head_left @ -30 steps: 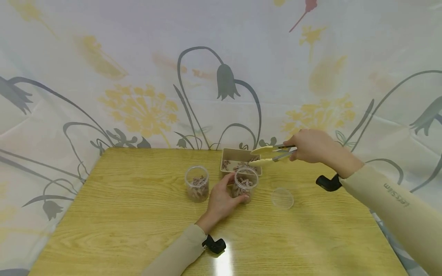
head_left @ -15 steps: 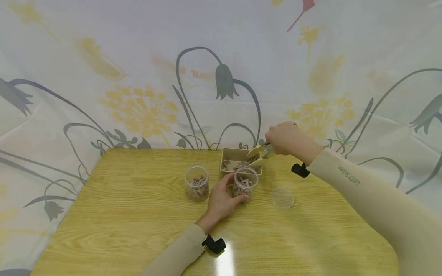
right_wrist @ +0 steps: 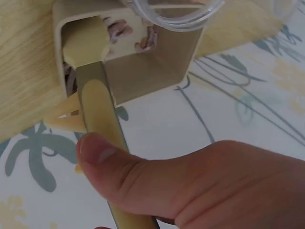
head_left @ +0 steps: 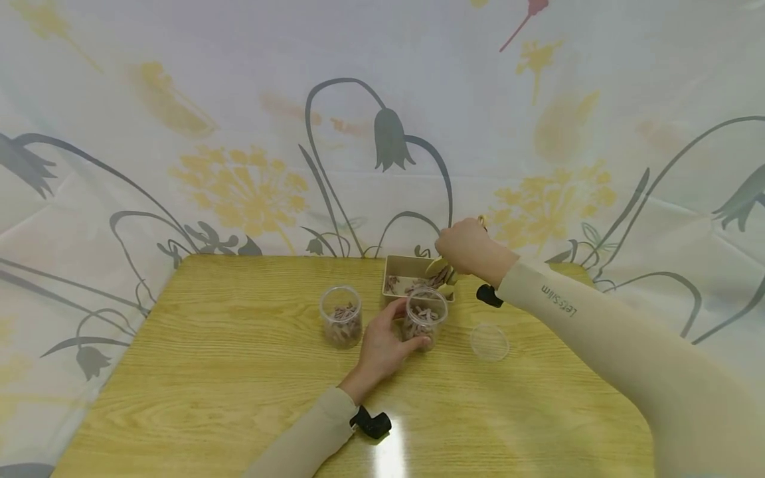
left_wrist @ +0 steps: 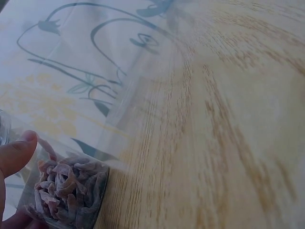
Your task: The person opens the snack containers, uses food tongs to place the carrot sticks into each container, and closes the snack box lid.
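Observation:
My left hand point(head_left: 385, 342) grips a clear round jar point(head_left: 425, 318) from its left side, fingers behind and thumb in front. Pale brownish-purple strips point(left_wrist: 69, 191) fill the lower part of this jar. My right hand point(head_left: 472, 249) holds a pair of tongs point(right_wrist: 97, 90) with yellow tips and metal-and-yellow arms, its thumb pressing on one arm. The tongs' tips reach down into a beige rectangular box point(head_left: 402, 267) behind the jar, among more of the same strips point(head_left: 427, 282). In the head view the hand hides most of the tongs.
A second clear jar point(head_left: 340, 318), partly filled with similar strips, stands left of my left hand. To the right, a clear round lid point(head_left: 489, 342) lies flat on the wooden table point(head_left: 239, 385). A flower-printed cloth point(head_left: 251, 133) hangs right behind the table's back edge.
My right hand has moved left with the tongs, which have tilted steeper and dipped deeper into the box. The left hand and its jar have stayed put.

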`<state>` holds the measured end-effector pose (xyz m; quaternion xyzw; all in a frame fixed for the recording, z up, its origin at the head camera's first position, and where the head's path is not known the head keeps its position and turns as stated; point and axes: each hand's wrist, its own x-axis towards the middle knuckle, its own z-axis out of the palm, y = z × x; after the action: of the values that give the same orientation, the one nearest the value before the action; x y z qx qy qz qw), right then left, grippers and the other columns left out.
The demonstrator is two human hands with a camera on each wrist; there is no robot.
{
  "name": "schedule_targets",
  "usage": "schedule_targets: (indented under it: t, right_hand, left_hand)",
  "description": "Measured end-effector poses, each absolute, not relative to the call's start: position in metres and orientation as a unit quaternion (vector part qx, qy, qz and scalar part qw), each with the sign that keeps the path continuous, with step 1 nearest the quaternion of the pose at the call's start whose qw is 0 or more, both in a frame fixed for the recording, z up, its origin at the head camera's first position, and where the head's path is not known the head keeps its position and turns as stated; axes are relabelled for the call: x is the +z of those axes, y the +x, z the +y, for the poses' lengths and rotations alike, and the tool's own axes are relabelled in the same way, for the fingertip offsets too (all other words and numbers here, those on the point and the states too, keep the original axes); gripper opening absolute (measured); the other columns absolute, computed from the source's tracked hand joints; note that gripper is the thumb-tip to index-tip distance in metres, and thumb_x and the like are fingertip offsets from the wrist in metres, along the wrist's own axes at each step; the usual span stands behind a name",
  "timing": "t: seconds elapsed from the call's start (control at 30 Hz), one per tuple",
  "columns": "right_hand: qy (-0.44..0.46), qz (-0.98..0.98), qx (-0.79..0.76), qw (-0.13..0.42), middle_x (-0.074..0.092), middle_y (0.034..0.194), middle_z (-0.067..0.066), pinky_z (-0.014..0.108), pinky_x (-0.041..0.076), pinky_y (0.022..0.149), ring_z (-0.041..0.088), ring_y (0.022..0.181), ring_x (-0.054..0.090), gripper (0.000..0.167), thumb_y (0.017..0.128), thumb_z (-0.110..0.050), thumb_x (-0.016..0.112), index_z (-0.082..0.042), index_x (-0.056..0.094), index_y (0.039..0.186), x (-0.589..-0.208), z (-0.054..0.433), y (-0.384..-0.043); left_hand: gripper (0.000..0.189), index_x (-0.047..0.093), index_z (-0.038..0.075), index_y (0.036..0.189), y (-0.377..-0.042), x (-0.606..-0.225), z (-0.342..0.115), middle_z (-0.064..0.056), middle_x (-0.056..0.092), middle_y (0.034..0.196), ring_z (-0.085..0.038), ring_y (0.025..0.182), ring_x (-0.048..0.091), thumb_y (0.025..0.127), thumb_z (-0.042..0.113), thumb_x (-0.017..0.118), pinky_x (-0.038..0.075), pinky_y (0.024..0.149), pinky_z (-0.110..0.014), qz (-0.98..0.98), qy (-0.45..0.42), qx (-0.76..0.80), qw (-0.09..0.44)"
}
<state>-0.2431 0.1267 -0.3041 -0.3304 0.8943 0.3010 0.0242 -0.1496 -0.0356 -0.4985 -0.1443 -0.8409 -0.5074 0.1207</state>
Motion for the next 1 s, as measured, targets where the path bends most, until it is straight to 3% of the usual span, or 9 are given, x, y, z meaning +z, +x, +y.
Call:
schedule_targets:
  t: [0.3,0.47,0.6,0.73,1.0]
  right_hand:
    - [-0.312,0.905,0.285,0.057,0.065,0.094,0.01,0.03,0.038,0.05,0.018,0.06,0.05,0.015,0.094,-0.008,0.065,-0.01,0.074,0.107,-0.309,0.131,-0.248]
    - [-0.329,0.898,0.286,0.057,0.062,0.087,0.009,0.031,0.043,0.052,0.018,0.061,0.05,0.009,0.093,-0.008,0.067,-0.01,0.073,0.099,-0.308,0.131,-0.248]
    - [-0.332,0.904,0.264,0.06,0.06,0.083,0.008,0.031,0.039,0.052,0.018,0.059,0.048,0.007,0.091,-0.005,0.067,-0.01,0.07,0.088,-0.309,0.137,-0.249]
    - [-0.329,0.914,0.231,0.065,0.057,0.078,0.007,0.031,0.036,0.052,0.018,0.059,0.046,0.015,0.089,-0.006,0.069,-0.012,0.063,0.077,-0.309,0.146,-0.251]
    - [-0.335,0.923,0.177,0.063,0.055,0.075,0.004,0.036,0.046,0.057,0.021,0.064,0.05,0.014,0.084,-0.013,0.078,-0.017,0.065,0.079,-0.303,0.166,-0.247]
  left_hand:
    - [0.079,0.058,0.013,0.135,-0.149,-0.499,-0.036,-0.001,0.068,0.117,-0.018,0.11,0.062,0.068,0.034,0.093,0.049,0.093,-0.04,-0.842,-0.14,-0.506,0.125]
    - [0.079,0.058,0.013,0.135,-0.149,-0.499,-0.035,-0.001,0.068,0.117,-0.018,0.11,0.062,0.067,0.034,0.093,0.049,0.091,-0.04,-0.842,-0.139,-0.506,0.126]
    - [0.079,0.058,0.013,0.135,-0.149,-0.5,-0.034,-0.001,0.068,0.117,-0.018,0.11,0.062,0.067,0.034,0.093,0.049,0.091,-0.04,-0.842,-0.139,-0.508,0.121]
    - [0.079,0.058,0.013,0.135,-0.148,-0.499,-0.034,-0.001,0.067,0.118,-0.018,0.111,0.061,0.067,0.033,0.093,0.048,0.093,-0.04,-0.843,-0.134,-0.508,0.116]
    - [0.08,0.058,0.014,0.136,-0.149,-0.499,-0.034,-0.001,0.068,0.118,-0.017,0.111,0.061,0.067,0.033,0.093,0.048,0.094,-0.039,-0.843,-0.137,-0.507,0.117]
